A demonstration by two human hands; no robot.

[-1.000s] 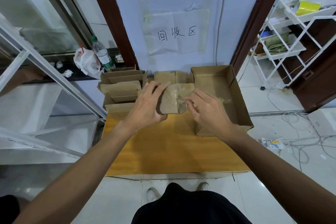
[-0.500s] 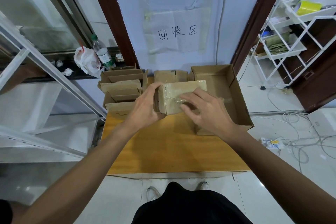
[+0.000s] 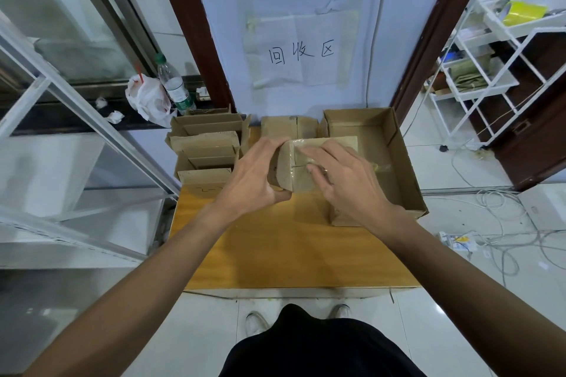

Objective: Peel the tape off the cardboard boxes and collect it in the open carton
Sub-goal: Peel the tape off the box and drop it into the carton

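Holding a small cardboard box just above the far half of the worktop, between the stack of opened boxes on the left and the open carton on the right.

Left hand: fingers curled over the box's left end, thumb under the near edge, firm grip.

Right hand: fingers lightly bent and lying across the box's top, tips on the clear tape that runs over the seam. Thumb tip sits close by the forefinger. Cannot tell whether an edge of tape is pinched between them; the glare on the film hides it.

Box tilted, top face turned toward me. Its right end overlaps the open carton's left wall from this angle.

Inside the carton: a crumpled clear scrap on the floor, near my right hand.

One more closed box at the back of the worktop, against the wall under a handwritten paper sign.
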